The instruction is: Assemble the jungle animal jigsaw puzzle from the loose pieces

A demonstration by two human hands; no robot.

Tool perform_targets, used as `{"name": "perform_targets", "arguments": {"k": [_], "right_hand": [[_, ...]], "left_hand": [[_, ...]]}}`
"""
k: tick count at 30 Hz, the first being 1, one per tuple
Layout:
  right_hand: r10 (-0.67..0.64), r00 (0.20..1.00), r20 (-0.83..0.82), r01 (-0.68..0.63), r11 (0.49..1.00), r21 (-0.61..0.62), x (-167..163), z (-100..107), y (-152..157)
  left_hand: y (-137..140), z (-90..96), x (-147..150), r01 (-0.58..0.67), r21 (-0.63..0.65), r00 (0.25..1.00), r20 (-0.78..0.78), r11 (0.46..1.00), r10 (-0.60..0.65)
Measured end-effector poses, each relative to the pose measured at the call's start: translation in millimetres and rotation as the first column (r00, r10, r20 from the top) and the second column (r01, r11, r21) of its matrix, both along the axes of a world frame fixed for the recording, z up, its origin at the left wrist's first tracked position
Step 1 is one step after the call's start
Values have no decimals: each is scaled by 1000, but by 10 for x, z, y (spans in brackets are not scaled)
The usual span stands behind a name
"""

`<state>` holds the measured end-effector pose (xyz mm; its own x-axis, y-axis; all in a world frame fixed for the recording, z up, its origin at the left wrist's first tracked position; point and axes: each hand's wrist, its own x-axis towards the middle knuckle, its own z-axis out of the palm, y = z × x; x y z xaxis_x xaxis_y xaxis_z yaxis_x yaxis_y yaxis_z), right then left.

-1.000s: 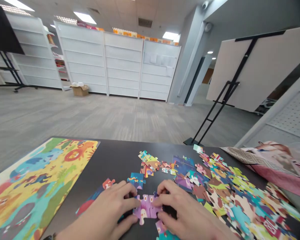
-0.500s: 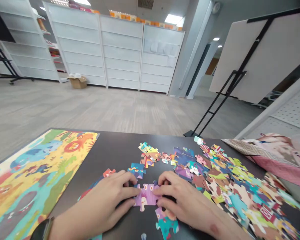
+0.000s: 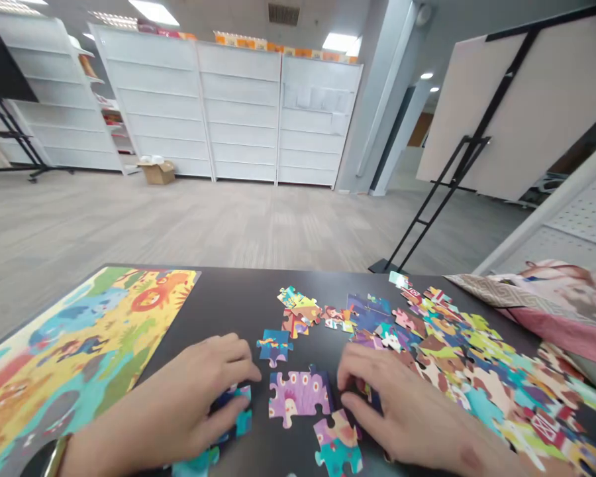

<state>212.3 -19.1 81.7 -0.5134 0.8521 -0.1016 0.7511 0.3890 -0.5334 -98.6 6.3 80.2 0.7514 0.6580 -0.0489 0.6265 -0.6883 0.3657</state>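
Observation:
A purple joined puzzle section (image 3: pixel 300 396) with white-and-orange eye shapes lies on the dark table between my hands, touched by neither. My left hand (image 3: pixel 213 391) is left of it, fingers loosely bent and thumb apart, over a blue-and-teal puzzle section (image 3: pixel 242 414) that it partly covers. To the right, my right hand (image 3: pixel 385 397) has its fingers curved and thumb apart; small bits of puzzle show beneath it. A teal-and-pink piece (image 3: pixel 338 444) rests just below the purple section, and a blue piece (image 3: pixel 274 346) just above.
A colourful picture board (image 3: pixel 163 311) with animals covers the table's left side. A large heap of loose puzzle pieces (image 3: pixel 481 377) spreads across the right. Several pieces (image 3: pixel 298 308) lie farther back. A patterned cloth bag (image 3: pixel 556 298) sits at the right edge.
Both hands have let go of the purple puzzle section and moved apart, left hand leftward, right hand rightward. The section stays on the table. The view has tilted slightly.

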Motion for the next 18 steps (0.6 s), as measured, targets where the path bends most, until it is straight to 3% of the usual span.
{"name": "perform_targets", "arguments": {"k": [6,12,18], "right_hand": [[26,992,119,-1,978,-206,-33,36,-101],[35,988,148,6,964,-264,-77,93,-102],[12,991,135,19,974,-227,-48,37,-105]], "left_hand": [[-127,-141,248,140,3,990,-25,990,-140],[-136,-52,440,144,-15,988,-53,990,-144],[-150,-28,450,111,21,993,-48,994,-110]]}}
